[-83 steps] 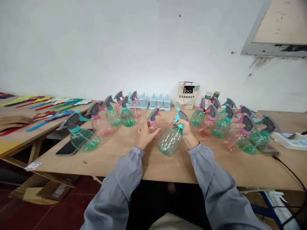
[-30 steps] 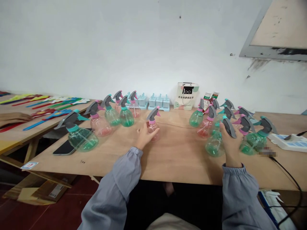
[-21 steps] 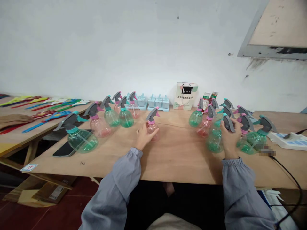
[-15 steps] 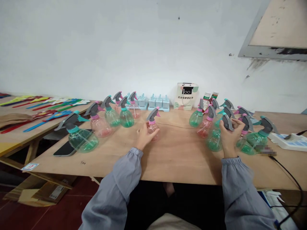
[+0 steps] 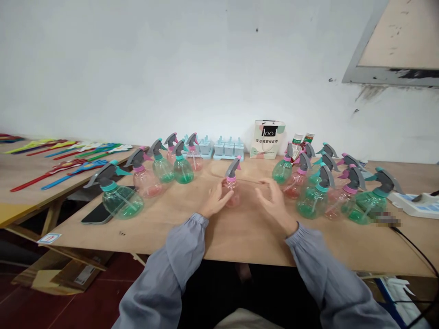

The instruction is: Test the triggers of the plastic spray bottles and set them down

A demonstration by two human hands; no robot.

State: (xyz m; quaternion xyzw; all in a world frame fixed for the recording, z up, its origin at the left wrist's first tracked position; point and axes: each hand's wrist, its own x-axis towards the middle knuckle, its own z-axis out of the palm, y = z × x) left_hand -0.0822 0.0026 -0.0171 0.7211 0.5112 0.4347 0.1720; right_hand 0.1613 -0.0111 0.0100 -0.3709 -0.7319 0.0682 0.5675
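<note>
A pink spray bottle [image 5: 233, 194] with a grey trigger head and pink collar stands upright at the middle of the table. My left hand [image 5: 216, 200] grips it from the left side, thumb in front and fingers partly hidden behind. To its right, my right hand [image 5: 275, 205] is open and holds nothing, fingers apart and pointing toward the bottle. Beyond that hand stands a group of several green and pink spray bottles, the nearest a green spray bottle [image 5: 311, 201]. Another group stands on the left, with a green spray bottle [image 5: 121, 201] at its front.
A phone [image 5: 94, 214] lies under the front left bottle. Light-blue ice pop moulds [image 5: 229, 148], a paper bag [image 5: 267, 141] and small bottles [image 5: 297, 142] line the wall. A power strip [image 5: 414, 204] with cable sits at right. Colourful plastic strips [image 5: 73, 176] cover the left table.
My right hand has left the green spray bottle in the right group and moved left, opening. My left hand and the pink spray bottle have shifted slightly right.
</note>
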